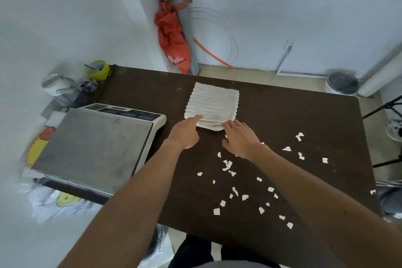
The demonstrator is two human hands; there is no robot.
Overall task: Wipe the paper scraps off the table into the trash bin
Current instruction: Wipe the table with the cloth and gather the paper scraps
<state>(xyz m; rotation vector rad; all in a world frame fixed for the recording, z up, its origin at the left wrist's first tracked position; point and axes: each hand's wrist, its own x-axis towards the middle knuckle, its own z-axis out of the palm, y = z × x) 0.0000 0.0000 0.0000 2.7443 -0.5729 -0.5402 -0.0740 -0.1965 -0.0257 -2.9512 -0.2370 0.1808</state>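
Note:
A folded white ribbed cloth (212, 102) lies on the dark wooden table (293, 115), toward its far middle. My left hand (187, 131) touches the cloth's near left corner with its index finger stretched out. My right hand (240, 137) rests flat beside the cloth's near right corner, fingertips touching its edge. Several white paper scraps (245, 197) are scattered over the right half of the table, nearer to me than the cloth. A white trash bin (341, 84) with a dark lid stands on the floor beyond the table's far right corner.
A grey weighing scale (95, 146) takes up the table's left side. Cups and a yellow tape roll (99, 69) crowd the far left corner. An orange bag (171, 41) hangs on a pipe behind. Black tripod legs (385, 111) stand to the right.

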